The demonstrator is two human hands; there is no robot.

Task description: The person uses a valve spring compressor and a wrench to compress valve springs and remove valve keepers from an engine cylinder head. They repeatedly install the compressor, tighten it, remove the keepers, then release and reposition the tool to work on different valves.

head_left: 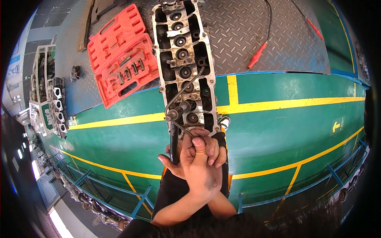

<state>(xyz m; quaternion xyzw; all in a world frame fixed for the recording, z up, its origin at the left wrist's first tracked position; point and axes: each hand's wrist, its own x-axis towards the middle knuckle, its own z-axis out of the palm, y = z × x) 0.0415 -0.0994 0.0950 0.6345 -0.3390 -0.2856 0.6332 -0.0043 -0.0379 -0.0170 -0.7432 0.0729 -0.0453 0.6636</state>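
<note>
Head view.

Left forearm (174, 212): in from lower left, crossing over the right forearm (223, 209) near the wrists. Left hand (204, 168): raised, fingers folded inward, thumb upright, tip at the lower end of a thin, bent grey metal rod (182, 127); whether firmly clamped, cannot tell. Right hand (176, 169): largely hidden behind the left, thumb angled out leftward beside a straight black tool handle (174, 141); closure on handle obscured, cannot tell.

Rod: running up from the fingers past the round metal tool head (172, 115), upper end at a dark cavity of a long grey metal cylinder head (178, 34). Cylinder head: directly ahead of the hands, lengthwise, row of round bores down the middle; far part over a grey diamond-patterned metal tabletop (230, 47), near part over green floor (262, 135).

Containers: open red plastic case (115, 35), on tabletop, just left of cylinder head. Lid half farther away, moulded with recesses; nearer half holding several short grey metal cylinders (135, 68) in a slanting row.
</note>
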